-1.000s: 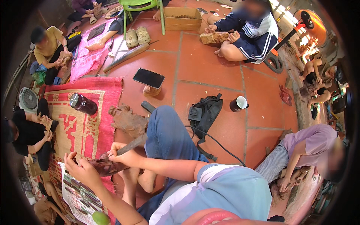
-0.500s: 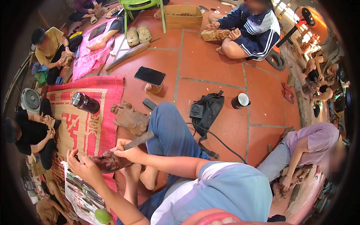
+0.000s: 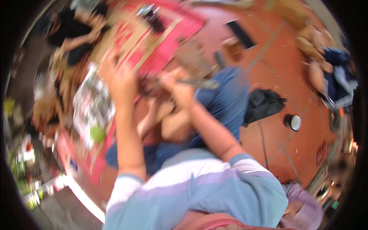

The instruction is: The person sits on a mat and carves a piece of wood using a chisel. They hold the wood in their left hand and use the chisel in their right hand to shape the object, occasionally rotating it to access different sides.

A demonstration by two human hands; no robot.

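The whole view is smeared by motion. My right hand is closed around a flat grey metal tool that looks like a file, which points right over my bent knee. Beside that hand, between my two hands, is a dark reddish carved piece of wood. My left hand is raised at its left side with fingers stretched upward; whether its palm touches the wood is hidden. Beyond my knee stands a larger brown carved wood block.
A white sheet with tools and a green fruit lie at left. Beyond are a red mat, a dark flask and a phone. At right are a black bag, a mug and seated people.
My view has swung left, so the surroundings have shifted and turned to the right. My right hand still holds the file-like tool; my left hand stays raised beside the wood.
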